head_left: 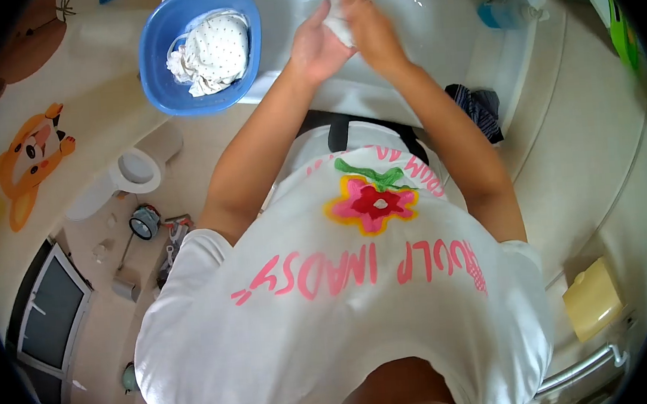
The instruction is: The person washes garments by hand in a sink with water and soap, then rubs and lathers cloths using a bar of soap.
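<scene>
Over the white basin [433, 52], my left hand [320, 48] and my right hand [371, 22] come together around a small white cloth [337, 27]. The left palm faces upward, with its thumb along the cloth. Pressing against it from the other side, the right hand is slightly blurred. A pale greenish end of the bundle pokes out at the top edge. To the left of my hands, a blue plastic tub [154, 82] holds a bunched white garment with small dark dots [217, 52].
A bottle of blue liquid [501, 11] lies on the basin's right ledge. Dark striped fabric [475, 110] hangs over the front edge by my right forearm. A toilet [137, 170] stands to the left; a yellow box [591, 299] and metal rail [579, 370] are lower right.
</scene>
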